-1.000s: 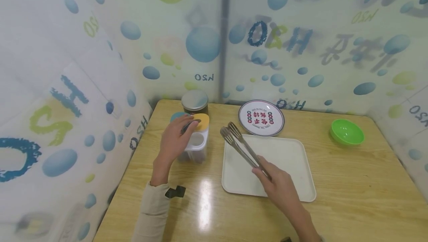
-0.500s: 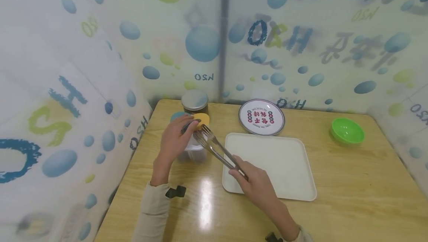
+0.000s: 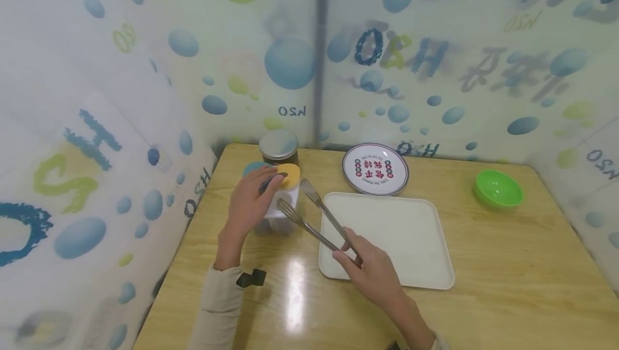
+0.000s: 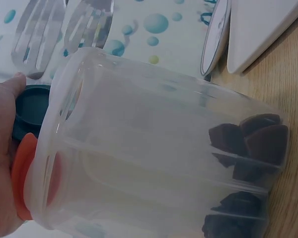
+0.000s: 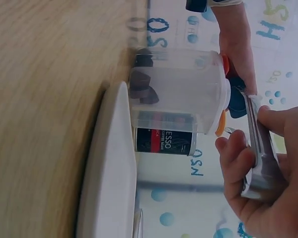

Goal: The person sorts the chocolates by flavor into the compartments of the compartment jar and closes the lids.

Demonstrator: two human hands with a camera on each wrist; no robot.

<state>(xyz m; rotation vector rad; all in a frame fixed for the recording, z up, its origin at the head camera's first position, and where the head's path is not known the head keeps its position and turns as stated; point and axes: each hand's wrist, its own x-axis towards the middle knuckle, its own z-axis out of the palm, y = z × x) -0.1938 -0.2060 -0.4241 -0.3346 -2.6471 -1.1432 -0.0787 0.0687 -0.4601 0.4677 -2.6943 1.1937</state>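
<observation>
My left hand (image 3: pixel 249 199) is over a clear plastic storage container (image 4: pixel 139 134) and pinches a dark teal cap (image 4: pixel 32 106) between thumb and fingers. An orange-red cap (image 4: pixel 24 173) sits under that hand, and a yellow cap (image 3: pixel 286 175) shows beyond it. One round opening (image 3: pixel 286 199) in the container's top is uncovered. Dark chunks (image 4: pixel 253 141) lie at the bottom of separate compartments. My right hand (image 3: pixel 372 269) grips metal tongs (image 3: pixel 321 221); their slotted ends stand spread apart at the container's near right side, with nothing between them.
A white tray (image 3: pixel 401 242) lies right of the container, with a printed plate (image 3: pixel 375 170) at its back edge. A lidded jar (image 3: pixel 278 148) stands behind the container. A green bowl (image 3: pixel 498 188) is at the far right. Patterned walls enclose the wooden table (image 3: pixel 512 275).
The tongs have moved left from above the tray to the container, and their ends are now spread wider. My left hand has kept its place with the cap.
</observation>
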